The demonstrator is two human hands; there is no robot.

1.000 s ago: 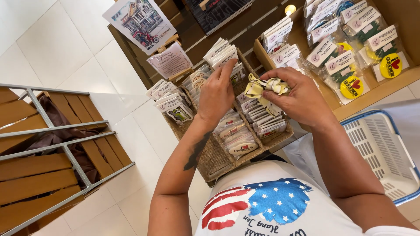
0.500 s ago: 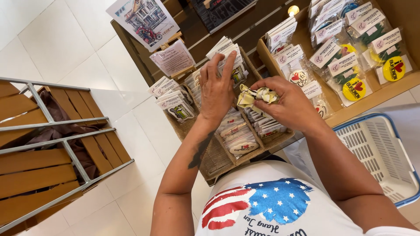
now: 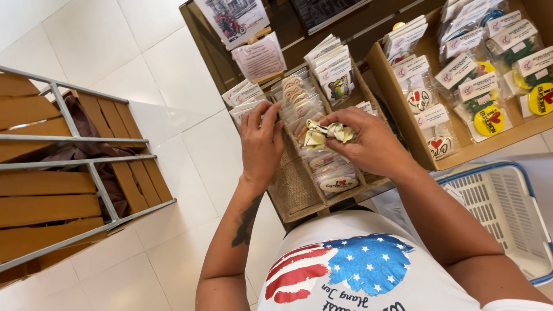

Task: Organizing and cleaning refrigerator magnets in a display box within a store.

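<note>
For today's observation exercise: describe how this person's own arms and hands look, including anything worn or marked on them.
Both forearms are bare, with no sleeves reaching them. The left forearm carries a dark tattoo. The left hand and right hand wear no gloves, and no rings or watch can be seen. A white printed T-shirt covers the torso.

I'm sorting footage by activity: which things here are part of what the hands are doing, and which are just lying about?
In hand:
- left hand on the woven brown basket tray
- right hand holding a small clear-wrapped cream and gold packet
- rows of clear-bagged souvenirs in the tray

Lying about:
- white plastic shopping basket
- wooden slatted rack with grey metal frame
- cardboard box of round badges
</note>
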